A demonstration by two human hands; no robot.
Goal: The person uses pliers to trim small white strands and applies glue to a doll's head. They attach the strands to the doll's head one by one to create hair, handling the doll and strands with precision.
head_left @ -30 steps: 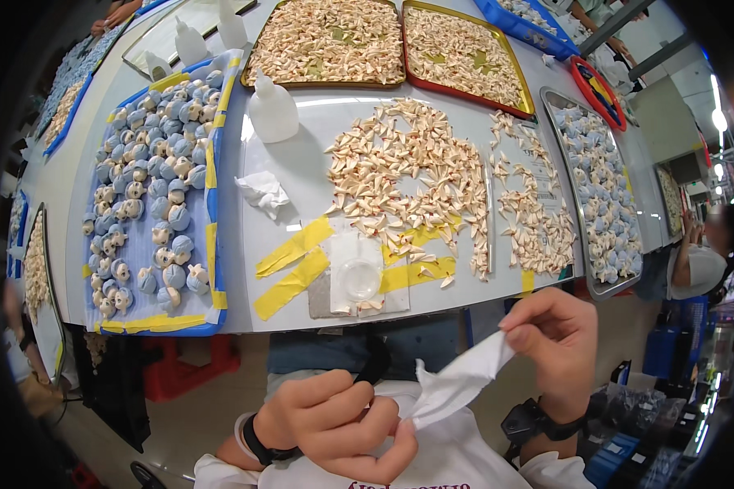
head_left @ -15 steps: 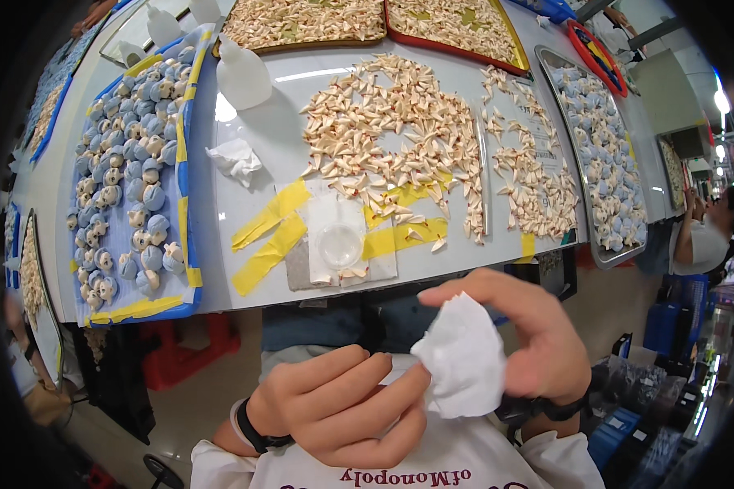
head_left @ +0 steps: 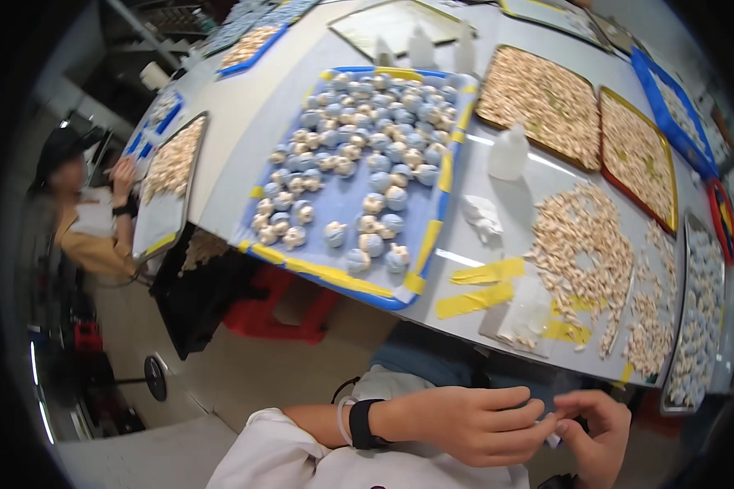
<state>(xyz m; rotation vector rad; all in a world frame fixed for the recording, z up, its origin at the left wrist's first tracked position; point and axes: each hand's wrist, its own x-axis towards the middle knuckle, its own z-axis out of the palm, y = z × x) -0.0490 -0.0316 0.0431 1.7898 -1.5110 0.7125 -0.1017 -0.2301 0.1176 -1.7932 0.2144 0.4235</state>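
In front of my body, below the table edge, my left hand [head_left: 485, 425] and my right hand [head_left: 602, 430] meet at the fingertips. Both are closed in a pinch. A small white bit [head_left: 554, 441] shows below the joined fingertips; the rest of what they hold is hidden by the fingers. Closest on the table is a clear round dish [head_left: 531, 310] on a white sheet, with a few small cream pieces beside it. Beyond it lies a large spread of small pointed cream pieces [head_left: 575, 244].
A blue tray [head_left: 395, 303] edged with yellow tape holds many blue-and-cream doll heads. Crumpled white tissue [head_left: 483, 217] and a white squeeze bottle [head_left: 509, 153] stand beside it. Trays of cream pieces [head_left: 538, 98] lie farther back. At far left sits another person [head_left: 94, 208]; a red stool [head_left: 277, 314] is underneath.
The view has swung left, bringing the blue tray to the middle. The white tissue spread in my right hand is now almost out of sight, and my two hands have come together.
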